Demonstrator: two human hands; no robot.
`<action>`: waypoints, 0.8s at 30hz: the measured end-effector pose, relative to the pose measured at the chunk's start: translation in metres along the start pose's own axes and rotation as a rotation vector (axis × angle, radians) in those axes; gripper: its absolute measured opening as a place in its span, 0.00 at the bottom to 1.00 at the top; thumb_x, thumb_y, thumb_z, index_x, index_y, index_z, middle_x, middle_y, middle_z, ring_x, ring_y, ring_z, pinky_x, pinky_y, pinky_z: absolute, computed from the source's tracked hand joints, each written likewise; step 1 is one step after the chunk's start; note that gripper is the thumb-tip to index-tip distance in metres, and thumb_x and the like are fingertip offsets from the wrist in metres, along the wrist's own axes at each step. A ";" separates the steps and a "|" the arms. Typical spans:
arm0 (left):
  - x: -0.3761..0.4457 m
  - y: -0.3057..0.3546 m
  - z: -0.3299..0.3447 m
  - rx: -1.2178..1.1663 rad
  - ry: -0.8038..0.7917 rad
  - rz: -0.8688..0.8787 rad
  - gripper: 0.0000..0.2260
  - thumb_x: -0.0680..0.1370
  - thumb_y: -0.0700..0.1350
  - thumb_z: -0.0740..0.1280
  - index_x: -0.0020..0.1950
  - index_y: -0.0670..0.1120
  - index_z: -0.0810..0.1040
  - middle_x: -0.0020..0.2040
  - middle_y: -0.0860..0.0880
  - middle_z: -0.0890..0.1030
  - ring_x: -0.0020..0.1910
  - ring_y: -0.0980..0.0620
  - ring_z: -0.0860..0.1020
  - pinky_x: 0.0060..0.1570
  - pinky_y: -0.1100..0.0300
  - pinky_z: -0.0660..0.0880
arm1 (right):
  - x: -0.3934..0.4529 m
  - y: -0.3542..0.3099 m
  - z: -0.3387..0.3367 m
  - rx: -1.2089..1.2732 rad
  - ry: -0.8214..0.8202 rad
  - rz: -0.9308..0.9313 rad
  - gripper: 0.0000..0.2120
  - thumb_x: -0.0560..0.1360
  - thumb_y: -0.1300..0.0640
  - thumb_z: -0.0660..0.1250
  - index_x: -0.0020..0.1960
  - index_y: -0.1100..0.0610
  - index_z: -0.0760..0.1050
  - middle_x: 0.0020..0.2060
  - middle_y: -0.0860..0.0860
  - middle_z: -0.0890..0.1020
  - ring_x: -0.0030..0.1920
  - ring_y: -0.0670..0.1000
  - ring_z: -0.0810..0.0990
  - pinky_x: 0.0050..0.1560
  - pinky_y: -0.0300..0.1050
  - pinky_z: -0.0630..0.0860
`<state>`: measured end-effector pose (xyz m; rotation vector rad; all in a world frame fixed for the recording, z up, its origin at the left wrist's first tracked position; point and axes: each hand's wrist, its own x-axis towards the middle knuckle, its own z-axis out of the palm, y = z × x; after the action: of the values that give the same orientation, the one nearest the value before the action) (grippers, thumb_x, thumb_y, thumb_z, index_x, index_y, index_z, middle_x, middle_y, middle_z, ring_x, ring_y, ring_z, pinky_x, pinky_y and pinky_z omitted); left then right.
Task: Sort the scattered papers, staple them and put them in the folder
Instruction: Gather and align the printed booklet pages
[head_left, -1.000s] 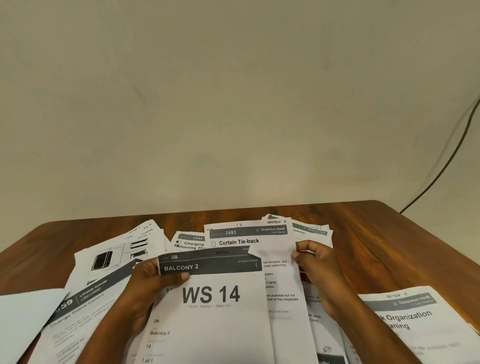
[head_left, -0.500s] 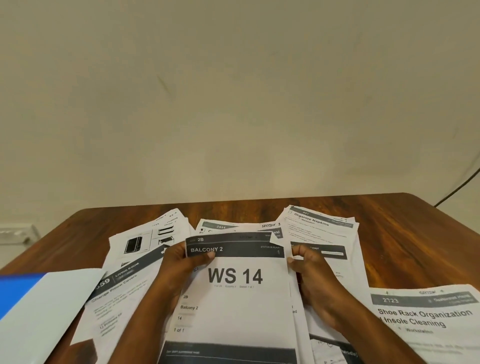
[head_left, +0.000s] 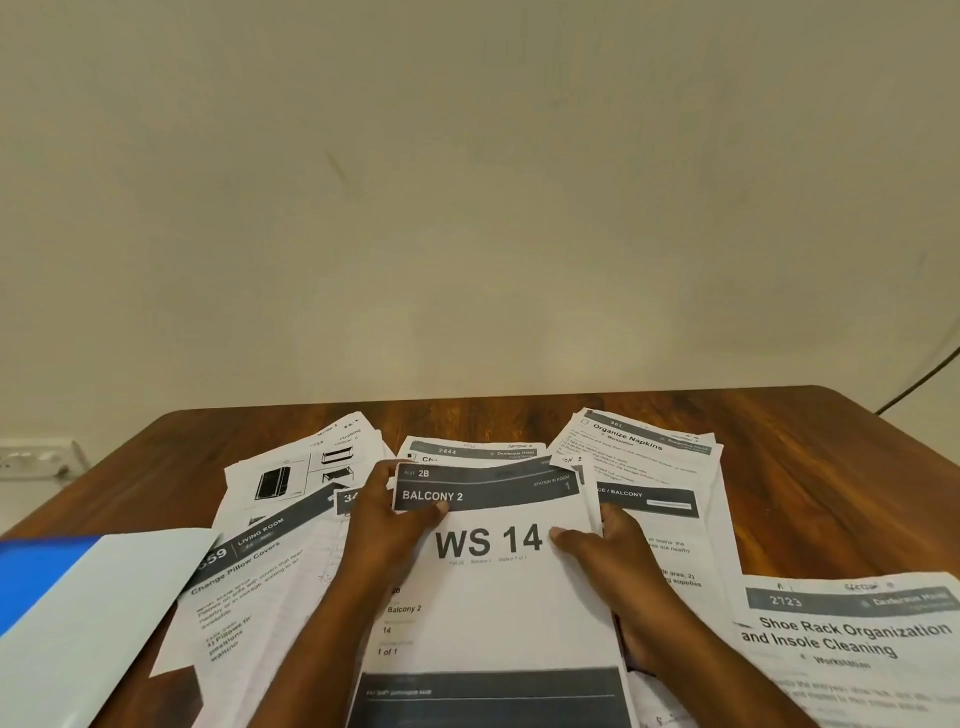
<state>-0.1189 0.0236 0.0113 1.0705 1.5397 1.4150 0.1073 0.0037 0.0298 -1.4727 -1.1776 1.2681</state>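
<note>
Gripping WS 14 sheet (head_left: 498, 597) (both edges), left hand (head_left: 387, 525), right hand (head_left: 608, 561)

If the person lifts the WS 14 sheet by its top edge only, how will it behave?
The WS 14 sheet is thin paper whose top edge already waves, so it will probably flop. It looks light. Lying on other papers, it may slide; both hands, left and right, hold it.

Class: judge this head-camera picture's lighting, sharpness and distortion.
Head view: soft, even lighting, no glare on the brown wooden table; big print on the white "WS 14" sheet reads sharply, small text blurs; wide-angle bending curves the table's far edge; left hand and right hand sharp.
</note>
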 end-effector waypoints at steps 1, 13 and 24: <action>-0.001 0.001 0.001 -0.008 0.001 -0.009 0.25 0.73 0.39 0.81 0.65 0.55 0.75 0.57 0.50 0.87 0.51 0.47 0.88 0.51 0.43 0.86 | -0.001 0.001 0.001 -0.023 -0.001 -0.011 0.14 0.79 0.58 0.72 0.63 0.50 0.76 0.55 0.47 0.85 0.54 0.52 0.84 0.63 0.57 0.80; -0.010 0.013 -0.007 -0.188 -0.282 -0.252 0.19 0.76 0.36 0.76 0.66 0.43 0.80 0.57 0.39 0.87 0.54 0.33 0.87 0.61 0.31 0.79 | 0.009 0.002 -0.012 0.004 0.012 -0.027 0.11 0.81 0.65 0.66 0.53 0.49 0.78 0.47 0.40 0.84 0.49 0.47 0.83 0.43 0.39 0.77; 0.000 0.015 -0.042 -0.065 -0.208 -0.245 0.13 0.80 0.35 0.72 0.64 0.43 0.79 0.55 0.39 0.88 0.54 0.34 0.87 0.62 0.30 0.78 | 0.010 0.000 -0.014 0.002 0.059 -0.030 0.06 0.84 0.56 0.64 0.54 0.53 0.80 0.47 0.54 0.86 0.44 0.57 0.85 0.41 0.47 0.83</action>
<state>-0.1566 0.0092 0.0294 0.9236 1.4113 1.1413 0.1215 0.0129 0.0296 -1.4757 -1.1556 1.1975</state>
